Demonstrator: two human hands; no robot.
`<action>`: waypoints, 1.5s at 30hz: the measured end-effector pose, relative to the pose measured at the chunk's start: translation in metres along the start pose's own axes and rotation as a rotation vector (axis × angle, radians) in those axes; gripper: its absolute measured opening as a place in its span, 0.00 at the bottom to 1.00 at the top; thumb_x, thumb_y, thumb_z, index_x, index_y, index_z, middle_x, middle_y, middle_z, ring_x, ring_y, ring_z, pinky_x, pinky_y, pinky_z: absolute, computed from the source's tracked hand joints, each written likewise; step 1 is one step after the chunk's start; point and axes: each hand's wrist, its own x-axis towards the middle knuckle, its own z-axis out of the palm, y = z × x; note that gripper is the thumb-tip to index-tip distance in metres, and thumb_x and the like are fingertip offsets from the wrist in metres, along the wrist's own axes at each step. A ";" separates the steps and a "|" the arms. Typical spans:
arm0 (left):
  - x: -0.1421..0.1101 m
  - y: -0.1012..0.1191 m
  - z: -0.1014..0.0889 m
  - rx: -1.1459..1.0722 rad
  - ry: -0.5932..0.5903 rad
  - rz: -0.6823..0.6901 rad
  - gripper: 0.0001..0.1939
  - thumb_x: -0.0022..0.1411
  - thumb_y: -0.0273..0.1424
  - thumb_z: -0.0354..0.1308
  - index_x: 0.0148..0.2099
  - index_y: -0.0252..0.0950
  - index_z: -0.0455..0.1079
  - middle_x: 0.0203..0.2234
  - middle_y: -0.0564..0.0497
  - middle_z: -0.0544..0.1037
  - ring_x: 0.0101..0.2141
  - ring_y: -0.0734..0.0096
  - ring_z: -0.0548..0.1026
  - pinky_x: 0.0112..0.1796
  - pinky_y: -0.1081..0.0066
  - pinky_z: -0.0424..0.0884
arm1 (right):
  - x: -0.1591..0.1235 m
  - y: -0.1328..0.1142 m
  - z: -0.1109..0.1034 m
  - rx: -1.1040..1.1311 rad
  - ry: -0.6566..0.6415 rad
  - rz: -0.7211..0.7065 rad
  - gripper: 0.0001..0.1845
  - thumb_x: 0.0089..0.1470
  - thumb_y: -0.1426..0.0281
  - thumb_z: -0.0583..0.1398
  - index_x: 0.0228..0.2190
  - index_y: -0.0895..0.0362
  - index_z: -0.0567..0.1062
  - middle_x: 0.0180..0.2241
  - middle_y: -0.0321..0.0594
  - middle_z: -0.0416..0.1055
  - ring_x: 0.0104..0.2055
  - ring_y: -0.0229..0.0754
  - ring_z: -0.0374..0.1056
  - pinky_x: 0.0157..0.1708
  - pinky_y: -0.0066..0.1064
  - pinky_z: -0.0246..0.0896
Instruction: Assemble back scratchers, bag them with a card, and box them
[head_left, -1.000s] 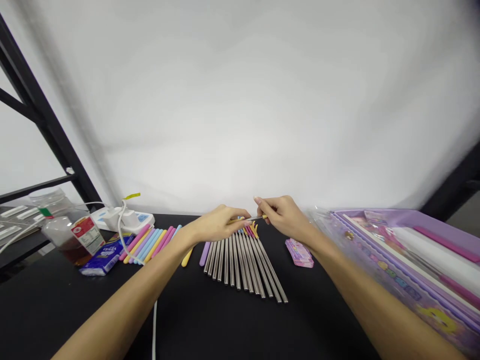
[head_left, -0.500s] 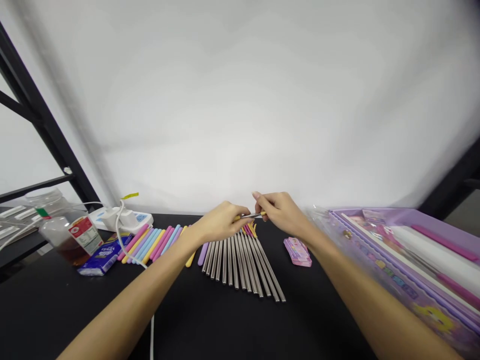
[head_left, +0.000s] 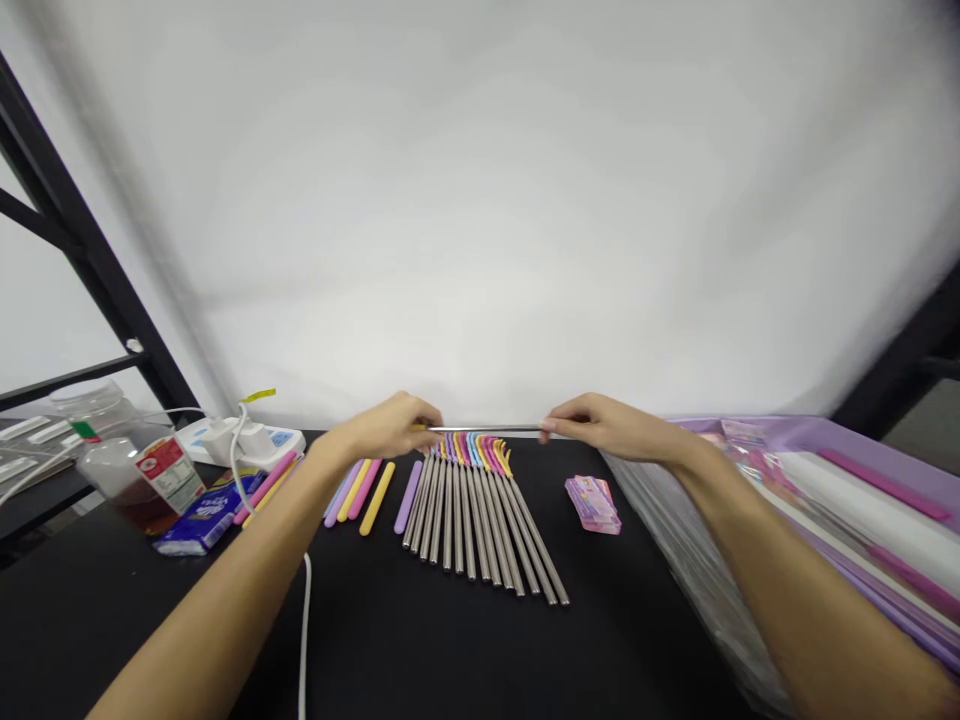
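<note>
A thin metal rod [head_left: 487, 430] with a bit of yellow at its left end is held level between my two hands, above the back edge of the table. My left hand [head_left: 394, 425] pinches the left end, and the fingers of my right hand [head_left: 592, 420] close on the right end. Below it lies a fanned row of metal rods [head_left: 470, 520], their far ends tipped with curved yellow, pink, purple and blue pieces [head_left: 480, 450]. Left of the row are plain coloured sticks [head_left: 377, 498], some hidden behind my left forearm.
A small pink stack of cards [head_left: 594, 503] lies right of the rods. A purple box [head_left: 795, 430] with clear wrapping stands at the right. At the left are a bottle [head_left: 135, 475], a blue packet [head_left: 202, 520], a white power strip [head_left: 281, 440] and a cable [head_left: 305, 620].
My hands have moved apart, the left going left and the right going right. The metal rod now shows at full length between them, and the row's coloured tips are uncovered.
</note>
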 end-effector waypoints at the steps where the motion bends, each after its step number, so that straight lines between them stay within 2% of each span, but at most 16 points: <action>1: -0.005 -0.006 -0.006 0.053 0.032 -0.055 0.11 0.62 0.32 0.52 0.31 0.34 0.71 0.23 0.50 0.76 0.26 0.71 0.75 0.27 0.74 0.64 | -0.005 0.007 -0.006 -0.034 0.010 0.029 0.23 0.60 0.54 0.52 0.31 0.55 0.79 0.21 0.33 0.62 0.25 0.37 0.54 0.27 0.30 0.48; 4: -0.012 -0.009 -0.012 0.151 0.089 -0.042 0.12 0.63 0.33 0.52 0.41 0.35 0.75 0.28 0.50 0.78 0.27 0.71 0.73 0.30 0.73 0.64 | -0.013 0.018 -0.017 -0.071 -0.021 0.110 0.19 0.58 0.55 0.55 0.30 0.55 0.79 0.26 0.37 0.72 0.28 0.41 0.63 0.30 0.31 0.54; 6: -0.009 0.002 -0.007 0.167 0.087 0.059 0.15 0.65 0.36 0.52 0.47 0.36 0.75 0.34 0.48 0.80 0.31 0.69 0.74 0.33 0.72 0.65 | -0.011 0.010 -0.014 -0.019 -0.050 0.101 0.17 0.54 0.55 0.59 0.35 0.54 0.80 0.33 0.41 0.77 0.34 0.44 0.69 0.33 0.32 0.59; 8: -0.001 0.017 0.004 0.176 0.101 0.135 0.17 0.67 0.40 0.50 0.48 0.37 0.75 0.36 0.47 0.80 0.34 0.67 0.75 0.35 0.71 0.65 | -0.005 -0.008 -0.004 0.019 -0.050 0.074 0.22 0.51 0.53 0.62 0.42 0.54 0.79 0.38 0.44 0.78 0.37 0.47 0.71 0.35 0.32 0.62; 11: 0.011 0.035 0.020 0.229 0.120 0.184 0.17 0.70 0.38 0.46 0.46 0.39 0.74 0.33 0.48 0.79 0.33 0.67 0.75 0.35 0.71 0.64 | 0.008 -0.037 0.018 -0.058 -0.011 0.049 0.26 0.54 0.50 0.59 0.47 0.55 0.76 0.34 0.44 0.78 0.32 0.45 0.71 0.30 0.32 0.60; 14: 0.014 0.040 0.024 0.235 0.092 0.182 0.15 0.70 0.36 0.44 0.45 0.37 0.72 0.29 0.49 0.78 0.30 0.68 0.73 0.32 0.71 0.62 | 0.018 -0.048 0.035 -0.157 0.084 0.008 0.25 0.56 0.50 0.56 0.43 0.56 0.77 0.31 0.44 0.77 0.29 0.44 0.70 0.28 0.32 0.57; 17: 0.008 0.027 0.015 0.216 0.089 0.149 0.12 0.69 0.35 0.46 0.39 0.36 0.69 0.26 0.50 0.75 0.27 0.70 0.71 0.30 0.72 0.60 | 0.019 -0.034 0.035 -0.321 0.173 0.043 0.25 0.56 0.48 0.55 0.36 0.55 0.79 0.31 0.46 0.77 0.31 0.48 0.70 0.28 0.33 0.53; 20: -0.005 0.004 0.000 0.248 0.167 0.043 0.06 0.66 0.32 0.50 0.37 0.37 0.65 0.26 0.52 0.73 0.27 0.69 0.70 0.29 0.72 0.59 | 0.010 -0.006 0.020 -0.482 0.264 0.203 0.23 0.56 0.50 0.55 0.30 0.55 0.78 0.30 0.47 0.77 0.33 0.51 0.70 0.28 0.34 0.50; 23: -0.013 -0.010 -0.007 0.310 0.148 -0.043 0.04 0.65 0.30 0.49 0.37 0.38 0.64 0.23 0.53 0.72 0.25 0.69 0.69 0.28 0.71 0.58 | 0.001 0.011 0.008 -0.555 0.261 0.306 0.24 0.55 0.49 0.54 0.22 0.54 0.75 0.23 0.45 0.73 0.30 0.49 0.68 0.27 0.33 0.47; 25: -0.011 -0.008 -0.003 0.386 0.153 -0.039 0.04 0.65 0.30 0.49 0.39 0.38 0.65 0.23 0.53 0.72 0.25 0.67 0.69 0.28 0.71 0.57 | 0.000 0.010 0.007 -0.568 0.259 0.329 0.27 0.53 0.46 0.54 0.20 0.54 0.73 0.21 0.44 0.71 0.29 0.49 0.67 0.27 0.33 0.46; 28: -0.001 0.011 0.013 0.450 0.197 0.032 0.11 0.68 0.38 0.48 0.46 0.39 0.65 0.25 0.52 0.74 0.27 0.65 0.71 0.28 0.70 0.57 | 0.003 0.000 0.013 -0.579 0.260 0.325 0.31 0.53 0.42 0.52 0.17 0.54 0.69 0.19 0.43 0.69 0.27 0.47 0.66 0.26 0.32 0.44; 32: 0.012 0.030 0.032 0.538 0.267 0.115 0.20 0.72 0.45 0.37 0.46 0.40 0.66 0.29 0.51 0.77 0.28 0.66 0.74 0.28 0.70 0.57 | 0.004 -0.007 0.016 -0.598 0.247 0.309 0.35 0.52 0.39 0.49 0.14 0.54 0.65 0.16 0.40 0.65 0.23 0.44 0.64 0.25 0.32 0.42; 35: 0.011 0.025 0.031 0.672 0.288 0.079 0.24 0.72 0.46 0.34 0.41 0.39 0.67 0.26 0.51 0.77 0.26 0.65 0.74 0.26 0.70 0.54 | -0.003 0.002 0.004 -0.548 0.223 0.386 0.38 0.56 0.39 0.43 0.14 0.55 0.65 0.17 0.41 0.66 0.25 0.45 0.65 0.26 0.32 0.45; 38: 0.006 0.010 0.021 0.783 0.324 0.015 0.27 0.70 0.50 0.35 0.39 0.38 0.68 0.23 0.49 0.76 0.25 0.62 0.75 0.26 0.69 0.53 | -0.011 0.013 -0.011 -0.527 0.242 0.537 0.41 0.58 0.40 0.37 0.15 0.55 0.67 0.20 0.45 0.70 0.28 0.48 0.67 0.28 0.34 0.48; 40: 0.005 0.006 0.018 0.823 0.350 -0.019 0.28 0.69 0.52 0.37 0.39 0.37 0.68 0.22 0.49 0.76 0.26 0.60 0.75 0.26 0.68 0.53 | -0.013 0.016 -0.015 -0.535 0.252 0.595 0.41 0.58 0.41 0.37 0.17 0.55 0.69 0.23 0.47 0.72 0.30 0.50 0.68 0.29 0.35 0.50; 45: 0.017 0.028 0.040 0.829 0.425 0.015 0.24 0.69 0.50 0.40 0.42 0.38 0.68 0.27 0.49 0.77 0.25 0.62 0.75 0.24 0.68 0.50 | -0.005 0.011 -0.004 -0.528 0.253 0.577 0.34 0.60 0.48 0.42 0.20 0.55 0.73 0.25 0.47 0.74 0.33 0.52 0.69 0.30 0.34 0.50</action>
